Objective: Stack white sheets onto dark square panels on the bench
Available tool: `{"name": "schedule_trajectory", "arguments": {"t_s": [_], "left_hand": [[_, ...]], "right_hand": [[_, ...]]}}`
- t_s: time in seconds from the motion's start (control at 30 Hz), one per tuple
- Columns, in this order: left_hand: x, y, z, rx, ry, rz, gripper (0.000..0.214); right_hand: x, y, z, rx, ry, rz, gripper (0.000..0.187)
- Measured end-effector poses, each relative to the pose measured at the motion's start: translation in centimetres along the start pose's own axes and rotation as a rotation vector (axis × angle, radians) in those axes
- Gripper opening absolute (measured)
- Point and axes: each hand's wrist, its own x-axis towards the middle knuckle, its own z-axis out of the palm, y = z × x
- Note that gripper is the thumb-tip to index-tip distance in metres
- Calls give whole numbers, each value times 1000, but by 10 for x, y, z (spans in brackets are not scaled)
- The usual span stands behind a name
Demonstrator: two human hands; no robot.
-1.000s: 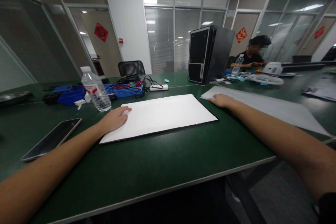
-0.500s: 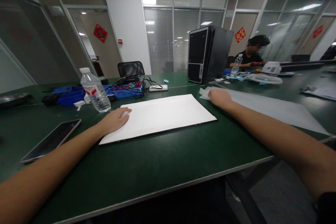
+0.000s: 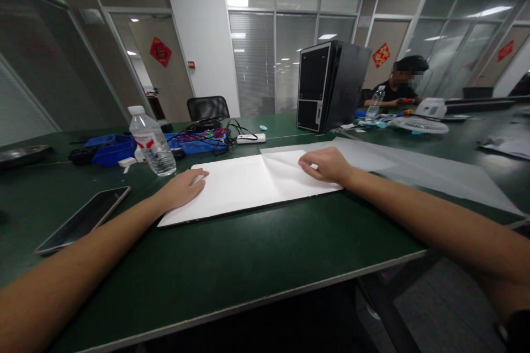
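A flat white panel [image 3: 232, 187] with a thin black edge lies on the green table. At its left end, my left hand [image 3: 182, 187] rests on the surface, fingers stretched out and thumb apart. Over the panel's right part, my right hand [image 3: 329, 165] is closed, its fingers pinching a thin translucent sheet [image 3: 439, 174]. That sheet stretches off to the right across the table, and its left end covers the right part of the panel with a slight crease. My right hand and forearm hide some of the sheet.
A tilted-looking water bottle [image 3: 151, 143] stands behind my left hand, and a phone or tablet [image 3: 83, 220] lies left. Blue trays with tangled wires [image 3: 202, 138] are behind the panel. A black computer case [image 3: 331, 85] stands at the back. A person [image 3: 399, 83] sits far right.
My right hand has moved left from beyond the panel's right edge, drawing the sheet's end over the panel's right part. My left hand has stayed in place.
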Motion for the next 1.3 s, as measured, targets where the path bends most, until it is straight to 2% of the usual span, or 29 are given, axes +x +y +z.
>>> {"name": "schedule_trajectory", "arguments": {"t_s": [0.1,0.23,0.37,0.47,0.57,0.8,1.0,1.1,1.3], "left_hand": [[0,0,0,6,-2,4,74],[0,0,-1,18,-4,5,74],[0,0,-1,23,1,7,74],[0,1,-1,18,5,12,74],[0,0,-1,13,10,16,73],[0,-1,0,3,20,22,73],[1,-4,2,3,20,18,72],[1,-6,3,-1,21,16,73],[0,-2,2,-13,17,16,73]], "right_hand": [[3,5,3,40,4,24,49],[4,35,7,-6,-5,170,57],[-2,66,9,-77,-99,317,68],[-4,71,8,-102,-158,363,76],[-2,60,7,-83,-173,321,75],[6,26,13,103,-161,133,57],[4,36,11,117,-102,131,51],[0,41,9,107,-113,116,51],[1,27,10,215,-148,4,48]]}}
